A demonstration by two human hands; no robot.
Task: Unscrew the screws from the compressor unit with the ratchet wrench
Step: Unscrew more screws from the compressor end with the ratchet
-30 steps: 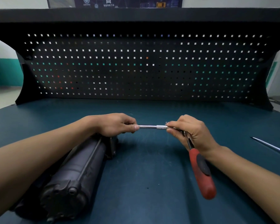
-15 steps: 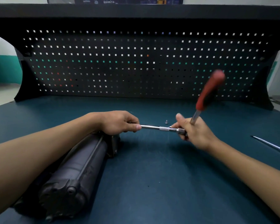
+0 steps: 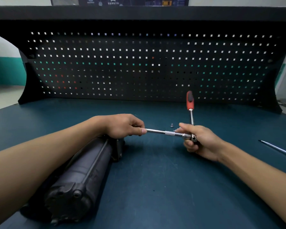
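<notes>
The compressor lies on the counter. Above its far end, fingers of the left hand pinch the extension bar. Further right of the compressor, fingers of the right hand grip the wrench at its head, handle upright.

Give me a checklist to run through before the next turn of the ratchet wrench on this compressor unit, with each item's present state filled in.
1. Left hand holding the extension bar at the end of the compressor unit: ok.
2. Right hand gripping the ratchet wrench at its head: ok.
3. Socket seated on a screw: cannot tell, the left hand hides it.
4. Room for the handle to swing: ok, it points up and away with nothing beside it.
5. Compressor unit lying on the table: ok.
6. Loose screw in sight: ok, on the table just beyond the bar.
</notes>
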